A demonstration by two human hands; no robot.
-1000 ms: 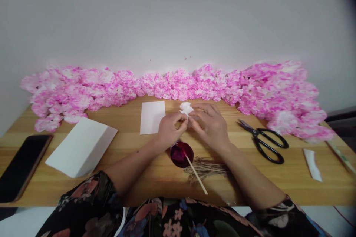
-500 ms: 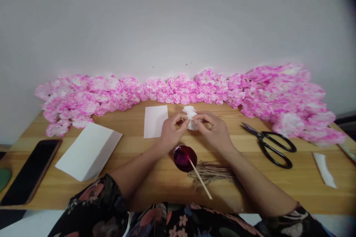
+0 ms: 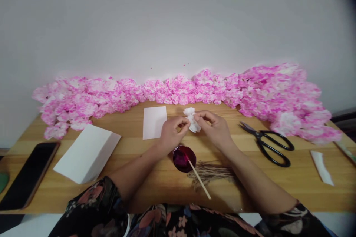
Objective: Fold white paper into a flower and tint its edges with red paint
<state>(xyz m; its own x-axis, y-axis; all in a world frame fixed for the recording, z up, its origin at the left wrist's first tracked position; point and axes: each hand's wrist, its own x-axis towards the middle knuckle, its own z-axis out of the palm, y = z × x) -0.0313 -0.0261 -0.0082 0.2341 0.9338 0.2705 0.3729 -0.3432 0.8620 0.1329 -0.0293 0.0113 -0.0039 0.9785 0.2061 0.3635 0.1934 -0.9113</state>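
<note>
Between my hands is a small white tissue-paper flower (image 3: 194, 126), gathered at its middle and fanned out at both ends. My left hand (image 3: 172, 130) pinches it from the left with thumb and forefinger. From the right, my right hand (image 3: 214, 127) pinches its edge, the fingers bent. Close below the hands stands a round dish of dark magenta liquid (image 3: 182, 161), with a thin wooden stick (image 3: 200, 180) resting in it. Brown twine pieces (image 3: 214, 172) lie beside the dish, partly under my right forearm. A white paper sheet (image 3: 154, 120) lies left of the flower.
Pink-and-white paper flowers (image 3: 178, 90) line the back of the wooden table along the wall. Black-handled scissors (image 3: 263, 139) and a folded white strip (image 3: 322, 167) lie to the right. On the left are a white box-like stack (image 3: 86, 153) and a phone (image 3: 29, 176).
The fingers have shifted slightly on the white paper flower, and its lower end looks more spread and turned right. The whole view has moved a little.
</note>
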